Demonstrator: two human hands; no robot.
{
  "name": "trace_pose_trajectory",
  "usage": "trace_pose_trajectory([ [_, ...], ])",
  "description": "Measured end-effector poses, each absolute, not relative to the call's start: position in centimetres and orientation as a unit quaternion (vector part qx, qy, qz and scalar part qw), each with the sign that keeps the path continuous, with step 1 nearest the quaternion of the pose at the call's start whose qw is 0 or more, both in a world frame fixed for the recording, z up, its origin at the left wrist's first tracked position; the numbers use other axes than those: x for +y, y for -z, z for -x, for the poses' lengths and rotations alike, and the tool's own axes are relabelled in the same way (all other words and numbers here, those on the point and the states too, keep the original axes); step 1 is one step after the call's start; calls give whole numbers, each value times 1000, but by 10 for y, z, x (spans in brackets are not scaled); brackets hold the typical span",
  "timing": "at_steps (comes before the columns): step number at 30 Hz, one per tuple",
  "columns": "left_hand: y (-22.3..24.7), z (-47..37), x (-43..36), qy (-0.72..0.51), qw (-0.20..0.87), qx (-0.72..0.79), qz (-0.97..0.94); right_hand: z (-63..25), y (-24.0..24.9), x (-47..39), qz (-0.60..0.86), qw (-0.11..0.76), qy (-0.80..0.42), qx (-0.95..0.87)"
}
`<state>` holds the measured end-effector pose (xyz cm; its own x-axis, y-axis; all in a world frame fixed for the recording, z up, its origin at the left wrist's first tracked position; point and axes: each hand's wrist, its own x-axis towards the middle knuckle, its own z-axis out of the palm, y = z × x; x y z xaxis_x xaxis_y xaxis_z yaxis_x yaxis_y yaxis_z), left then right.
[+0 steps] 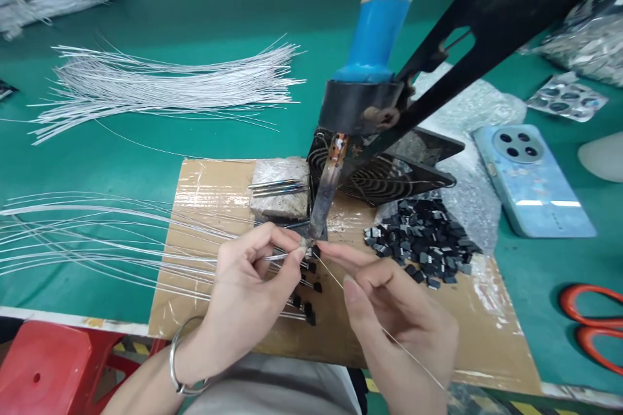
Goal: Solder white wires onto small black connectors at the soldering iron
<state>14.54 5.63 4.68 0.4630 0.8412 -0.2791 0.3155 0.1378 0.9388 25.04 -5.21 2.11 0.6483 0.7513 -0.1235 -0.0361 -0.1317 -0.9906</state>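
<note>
My left hand (pixel 257 292) pinches a white wire close to its end, right under the tip of the soldering iron (pixel 327 198). Between thumb and fingers of my right hand (pixel 399 324) runs a thin solder wire (pixel 413 358), its upper end near the iron's tip. The exact contact at the tip is too small to make out. Beneath my left hand, several white wires (pixel 189 259) with small black parts (pixel 310 314) at their ends lie on the cardboard (pixel 335 337). A pile of small black pieces (pixel 431 240) is to the right.
A black fan (pixel 379 178) and a block with thin rods (pixel 279 204) stand behind my hands. A wire bundle (pixel 180 84) lies back left. At right are a phone (pixel 540 185) and red-handled scissors (pixel 591 321). A black metal arm (pixel 452 65) slants overhead; a red stool (pixel 43 369) is lower left.
</note>
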Motion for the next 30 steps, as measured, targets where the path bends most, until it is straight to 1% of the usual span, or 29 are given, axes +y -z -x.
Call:
trace_pose_trajectory([
  [7,-48,-146,62,-216,566,473,-640,-254,-22,-46,673,608,-326,-267],
  [16,-54,-151,65,-225,560,471,-643,-258,-23,-41,675,606,-309,-286],
  [30,-56,-150,65,-226,552,472,-649,-261,-24,-41,663,610,-314,-298],
])
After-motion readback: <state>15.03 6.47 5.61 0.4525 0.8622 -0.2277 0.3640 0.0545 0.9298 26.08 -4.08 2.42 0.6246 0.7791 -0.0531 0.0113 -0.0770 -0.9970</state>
